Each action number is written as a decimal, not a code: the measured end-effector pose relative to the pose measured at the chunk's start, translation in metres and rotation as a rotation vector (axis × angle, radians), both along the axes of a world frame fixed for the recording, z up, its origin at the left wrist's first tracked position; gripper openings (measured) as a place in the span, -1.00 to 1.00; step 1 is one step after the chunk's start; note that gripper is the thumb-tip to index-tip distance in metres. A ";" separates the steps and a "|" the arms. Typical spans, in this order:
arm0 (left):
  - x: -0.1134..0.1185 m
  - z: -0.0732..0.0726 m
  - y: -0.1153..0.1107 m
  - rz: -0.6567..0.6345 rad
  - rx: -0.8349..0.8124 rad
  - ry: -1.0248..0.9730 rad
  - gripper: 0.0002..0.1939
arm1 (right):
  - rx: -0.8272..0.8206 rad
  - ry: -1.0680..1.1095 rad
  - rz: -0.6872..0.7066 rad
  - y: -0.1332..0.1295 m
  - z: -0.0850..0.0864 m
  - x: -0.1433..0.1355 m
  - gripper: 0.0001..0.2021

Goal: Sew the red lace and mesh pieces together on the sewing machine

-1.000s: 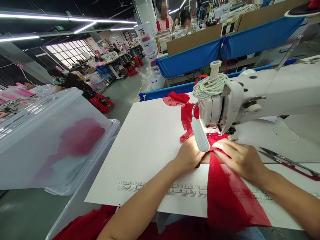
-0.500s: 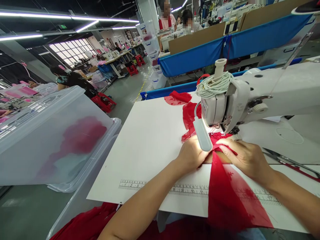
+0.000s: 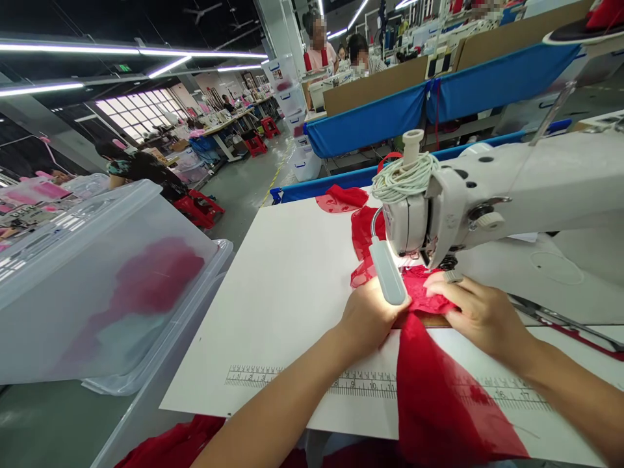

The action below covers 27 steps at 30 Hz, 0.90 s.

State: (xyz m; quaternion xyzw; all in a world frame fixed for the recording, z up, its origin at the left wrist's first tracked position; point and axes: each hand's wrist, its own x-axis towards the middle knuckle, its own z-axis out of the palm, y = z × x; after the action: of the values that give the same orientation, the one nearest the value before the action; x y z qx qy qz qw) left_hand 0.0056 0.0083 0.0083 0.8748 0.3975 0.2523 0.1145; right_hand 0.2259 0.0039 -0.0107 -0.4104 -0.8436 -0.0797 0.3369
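Two bare hands guide red cloth (image 3: 429,383) beneath the head of a white sewing machine (image 3: 526,188) on a white desk (image 3: 287,286). The left hand (image 3: 370,312) grips the cloth at the left of the machine's needle area, its fingertips partly hidden behind a small pale lamp (image 3: 389,273). The right hand (image 3: 480,315) pinches the cloth's bunched, lacy part at the right of the needle area. The cloth lies under and in front of the machine's head, its sheer length draping toward the wearer across a printed ruler (image 3: 365,383) and over the desk's near edge.

Loose red scraps (image 3: 363,234) lie behind and to the left of the machine's head, while a coil of pale cord (image 3: 404,177) sits on top of it. Scissors (image 3: 570,322) rest to the right of the machine's head, beyond the right hand. Left of the machine, beside the desk, stands a translucent plastic bin (image 3: 107,286) with red and pale contents showing through its wall.
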 end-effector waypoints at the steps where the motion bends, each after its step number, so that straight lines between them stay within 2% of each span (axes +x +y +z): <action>1: 0.000 -0.001 -0.001 -0.018 0.025 0.026 -0.62 | 0.014 -0.008 0.027 0.001 -0.001 0.002 -0.66; 6: -0.003 0.001 -0.009 -0.051 0.097 0.193 -0.67 | 0.042 -0.062 0.077 0.003 -0.003 0.006 -0.66; 10: -0.006 0.011 -0.019 -0.099 0.130 0.235 -0.67 | 0.079 -0.068 0.101 0.002 0.001 0.004 -0.68; 13: -0.007 0.022 -0.025 -0.140 0.126 0.284 -0.53 | 0.092 -0.081 0.111 0.002 0.004 0.003 -0.69; 16: -0.007 0.027 -0.028 -0.117 0.121 0.364 -0.30 | 0.082 -0.078 0.106 0.001 0.005 0.003 -0.70; 20: -0.008 0.021 -0.032 -0.086 0.156 0.421 -0.09 | 0.097 -0.068 0.095 0.001 0.005 0.002 -0.72; 27: -0.008 0.010 -0.034 -0.064 0.273 0.342 -0.04 | 0.113 -0.057 0.054 0.001 0.007 -0.001 -0.73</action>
State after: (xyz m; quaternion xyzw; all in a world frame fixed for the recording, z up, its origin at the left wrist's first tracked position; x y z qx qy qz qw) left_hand -0.0023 -0.0258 0.0187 0.9244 0.3451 0.1479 -0.0664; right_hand 0.2251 0.0047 -0.0034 -0.3652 -0.8579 -0.1300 0.3373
